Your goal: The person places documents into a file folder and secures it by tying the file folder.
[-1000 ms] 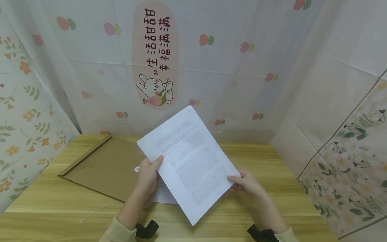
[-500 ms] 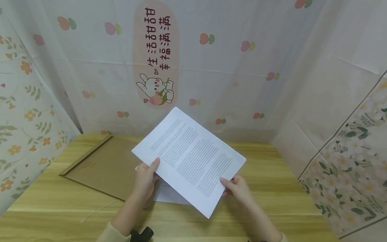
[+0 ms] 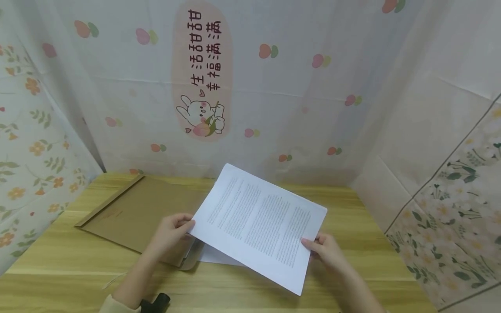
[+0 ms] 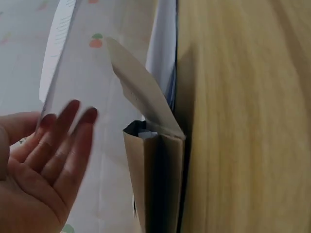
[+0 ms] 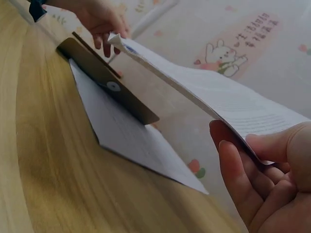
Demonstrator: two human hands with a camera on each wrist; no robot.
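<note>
A stack of printed paper sheets [image 3: 258,226] is held tilted above the table between both hands. My left hand [image 3: 172,232] pinches its left corner between thumb and forefinger; in the left wrist view the other fingers of the left hand [image 4: 53,165] spread away from the sheet. My right hand [image 3: 328,254] grips the right edge, thumb on the printed face and fingers beneath. Behind the left hand lies a brown paper document envelope [image 3: 133,213]. Its flap [image 4: 141,90] stands raised in the left wrist view. More paper [image 5: 126,131] lies flat on the table, partly under the flap.
The wooden table [image 3: 352,278] stretches under everything, backed by a patterned curtain [image 3: 313,108]. A thin string [image 3: 113,280] trails from the envelope toward the front. Floral cloth [image 3: 465,208] hangs at the right side.
The held sheets have turned clockwise and come lower. My left hand has shifted left to their corner, and the right hand moves with the edge. More of the envelope's flap end shows.
</note>
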